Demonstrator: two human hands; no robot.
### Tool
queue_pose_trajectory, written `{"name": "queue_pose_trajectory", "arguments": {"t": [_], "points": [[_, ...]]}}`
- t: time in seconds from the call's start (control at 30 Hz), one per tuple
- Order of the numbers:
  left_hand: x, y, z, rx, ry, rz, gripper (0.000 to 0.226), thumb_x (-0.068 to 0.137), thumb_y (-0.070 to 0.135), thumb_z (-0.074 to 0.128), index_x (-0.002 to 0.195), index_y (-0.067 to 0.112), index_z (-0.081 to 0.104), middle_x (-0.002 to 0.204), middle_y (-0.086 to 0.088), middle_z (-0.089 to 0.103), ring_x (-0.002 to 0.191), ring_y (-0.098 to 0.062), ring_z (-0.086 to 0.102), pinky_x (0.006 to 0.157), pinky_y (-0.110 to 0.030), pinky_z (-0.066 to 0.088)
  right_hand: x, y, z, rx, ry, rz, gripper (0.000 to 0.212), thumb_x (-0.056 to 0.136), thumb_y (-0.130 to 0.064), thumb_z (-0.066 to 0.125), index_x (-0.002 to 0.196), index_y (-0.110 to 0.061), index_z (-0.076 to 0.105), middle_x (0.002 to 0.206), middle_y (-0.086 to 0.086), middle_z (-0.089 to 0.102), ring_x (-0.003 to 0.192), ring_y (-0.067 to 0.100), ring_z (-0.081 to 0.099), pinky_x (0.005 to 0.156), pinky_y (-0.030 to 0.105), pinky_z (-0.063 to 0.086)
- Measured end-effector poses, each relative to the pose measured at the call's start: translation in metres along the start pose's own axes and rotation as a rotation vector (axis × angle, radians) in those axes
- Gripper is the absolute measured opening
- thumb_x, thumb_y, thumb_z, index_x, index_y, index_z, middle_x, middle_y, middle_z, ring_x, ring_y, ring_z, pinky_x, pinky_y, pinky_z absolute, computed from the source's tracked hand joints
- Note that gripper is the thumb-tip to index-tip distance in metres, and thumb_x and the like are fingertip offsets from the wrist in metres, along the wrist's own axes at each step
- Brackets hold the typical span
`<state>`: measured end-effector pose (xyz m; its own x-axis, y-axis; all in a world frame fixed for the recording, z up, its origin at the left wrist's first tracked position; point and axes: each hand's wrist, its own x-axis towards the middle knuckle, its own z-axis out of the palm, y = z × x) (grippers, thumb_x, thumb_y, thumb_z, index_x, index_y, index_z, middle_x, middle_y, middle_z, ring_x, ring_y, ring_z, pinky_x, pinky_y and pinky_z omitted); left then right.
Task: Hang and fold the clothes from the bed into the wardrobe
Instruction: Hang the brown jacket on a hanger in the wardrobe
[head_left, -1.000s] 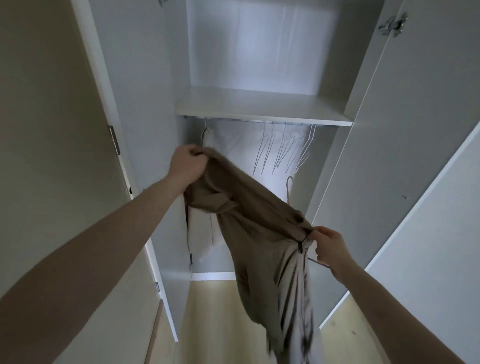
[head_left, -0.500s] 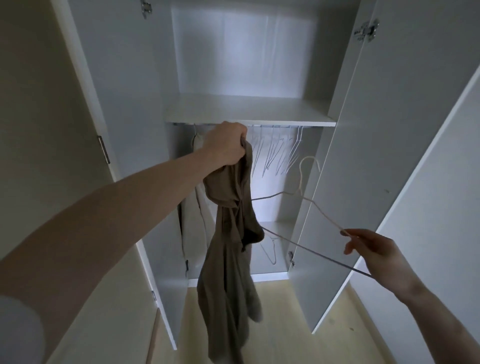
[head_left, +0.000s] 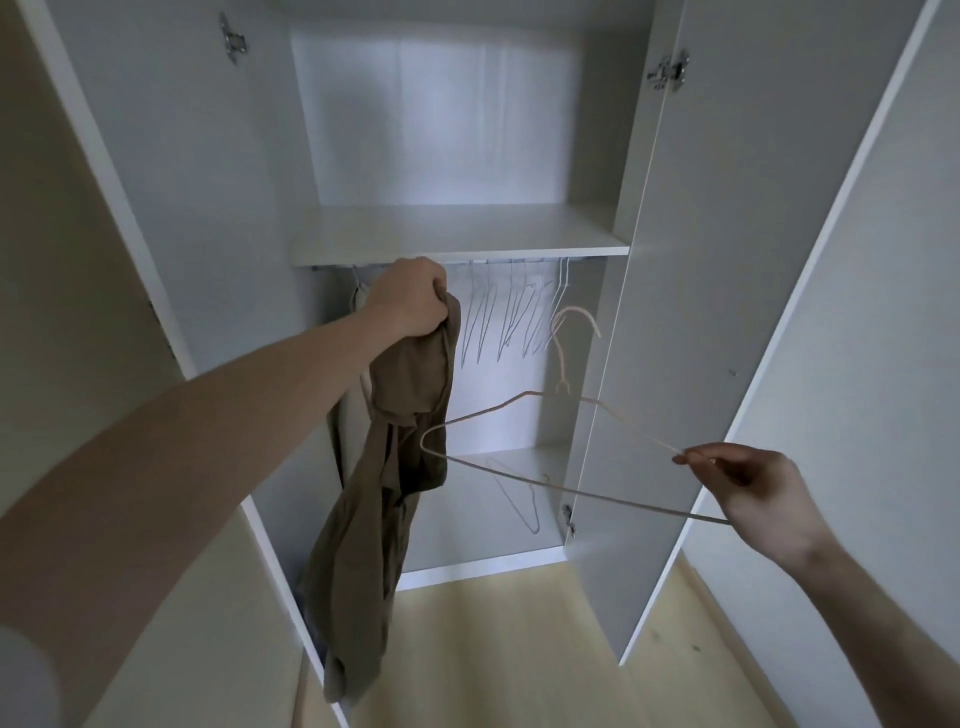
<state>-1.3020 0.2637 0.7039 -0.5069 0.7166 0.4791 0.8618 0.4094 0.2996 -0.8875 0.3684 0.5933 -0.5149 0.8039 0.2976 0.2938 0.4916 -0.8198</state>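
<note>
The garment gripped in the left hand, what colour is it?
Plain tan-brown garment, no pattern, clearest in the head view.

Garment (head_left: 395, 467) now off the hanger (head_left: 561, 457), bunched high in left hand (head_left: 410, 304).

head view, facing open wardrobe (head_left: 457, 228), close

A home bedroom or dressing corner: a tall white wardrobe (head_left: 457, 228) stands open, wire hangers (head_left: 514, 322) on its rail under a shelf (head_left: 457, 234), with pale wood flooring (head_left: 498, 644) below and plain walls.
</note>
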Motion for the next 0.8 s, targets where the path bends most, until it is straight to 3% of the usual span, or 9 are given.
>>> {"name": "queue_pose_trajectory", "arguments": {"t": [0.07, 0.13, 0.27, 0.4, 0.47, 0.53, 0.63, 0.7, 0.8], "points": [[0.004, 0.003, -0.010, -0.032, 0.015, 0.016, 0.019, 0.079, 0.003, 0.056, 0.075, 0.015, 0.070, 0.079, 0.000, 0.063, 0.078, -0.024, 0.058, 0.068, -0.031, 0.042, 0.007, -0.001, 0.008, 0.014, -0.018, -0.025, 0.025, 0.098, -0.021, 0.068, 0.085, -0.037, 0.081, 0.060, 0.017, 0.051, 0.046, 0.012, 0.029, 0.045, 0.019, 0.027], [0.009, 0.007, -0.020, -0.060, 0.027, 0.020, 0.021, 0.078, 0.004, 0.053, 0.069, 0.019, 0.065, 0.079, 0.001, 0.062, 0.079, -0.025, 0.058, 0.069, -0.032, 0.046, 0.015, -0.003, 0.016, 0.015, -0.048, -0.055, 0.023, 0.099, -0.025, 0.067, 0.087, -0.040, 0.080, 0.069, 0.024, 0.058, 0.050, 0.015, 0.034, 0.050, 0.021, 0.028], [0.019, 0.021, -0.041, -0.201, 0.044, 0.002, 0.022, 0.077, 0.004, 0.050, 0.071, 0.016, 0.068, 0.080, -0.003, 0.067, 0.082, -0.023, 0.060, 0.074, -0.030, 0.049, 0.032, -0.011, 0.031, 0.002, -0.093, -0.135, 0.022, 0.100, -0.028, 0.065, 0.088, -0.039, 0.079, 0.054, -0.001, 0.038, 0.048, 0.011, 0.026, 0.046, 0.020, 0.022], [0.028, 0.043, -0.057, -0.571, -0.024, -0.144, 0.025, 0.085, 0.006, 0.046, 0.077, 0.008, 0.069, 0.076, -0.004, 0.063, 0.076, -0.020, 0.058, 0.066, -0.025, 0.045, 0.045, -0.018, 0.046, 0.042, -0.082, -0.166, 0.022, 0.102, -0.025, 0.063, 0.085, -0.032, 0.076, 0.052, -0.007, 0.035, 0.049, 0.009, 0.028, 0.047, 0.020, 0.024], [0.032, 0.053, -0.059, -0.809, -0.097, -0.297, 0.025, 0.093, 0.014, 0.049, 0.092, 0.008, 0.073, 0.086, -0.005, 0.071, 0.076, -0.020, 0.065, 0.069, -0.026, 0.054, 0.049, -0.018, 0.052, -0.038, -0.086, -0.184, 0.024, 0.103, -0.021, 0.060, 0.084, -0.031, 0.071, 0.052, -0.008, 0.042, 0.049, 0.010, 0.035, 0.049, 0.025, 0.030], [0.034, 0.061, -0.059, -0.983, -0.172, -0.405, 0.022, 0.098, 0.017, 0.047, 0.097, 0.011, 0.069, 0.094, -0.007, 0.072, 0.078, -0.019, 0.068, 0.069, -0.027, 0.056, 0.052, -0.018, 0.056, -0.149, -0.120, -0.201, 0.029, 0.105, -0.013, 0.053, 0.088, -0.033, 0.065, 0.064, -0.012, 0.061, 0.054, 0.014, 0.052, 0.055, 0.031, 0.044], [0.033, 0.070, -0.061, -1.142, -0.235, -0.474, 0.023, 0.100, 0.014, 0.043, 0.092, 0.012, 0.065, 0.077, -0.003, 0.072, 0.058, -0.012, 0.070, 0.056, -0.020, 0.055, 0.055, -0.017, 0.062, -0.107, -0.136, -0.131, 0.036, 0.105, -0.004, 0.046, 0.094, -0.032, 0.067, 0.076, -0.005, 0.065, 0.066, 0.024, 0.056, 0.064, 0.036, 0.045], [0.034, 0.074, -0.062, -1.156, -0.275, -0.482, 0.021, 0.099, 0.018, 0.048, 0.094, 0.012, 0.067, 0.074, -0.002, 0.075, 0.062, -0.014, 0.073, 0.059, -0.024, 0.058, 0.054, -0.015, 0.061, -0.074, -0.099, -0.093, 0.033, 0.105, -0.014, 0.050, 0.087, -0.032, 0.071, 0.067, 0.002, 0.056, 0.059, 0.017, 0.047, 0.061, 0.033, 0.037], [0.039, 0.078, -0.068, -1.040, -0.306, -0.474, 0.020, 0.096, 0.026, 0.052, 0.099, 0.014, 0.068, 0.089, -0.005, 0.075, 0.081, -0.022, 0.072, 0.072, -0.030, 0.058, 0.054, -0.018, 0.047, -0.199, -0.045, -0.161, 0.035, 0.101, -0.046, 0.056, 0.075, -0.028, 0.070, 0.055, 0.002, 0.049, 0.049, 0.009, 0.041, 0.056, 0.028, 0.035]]}}
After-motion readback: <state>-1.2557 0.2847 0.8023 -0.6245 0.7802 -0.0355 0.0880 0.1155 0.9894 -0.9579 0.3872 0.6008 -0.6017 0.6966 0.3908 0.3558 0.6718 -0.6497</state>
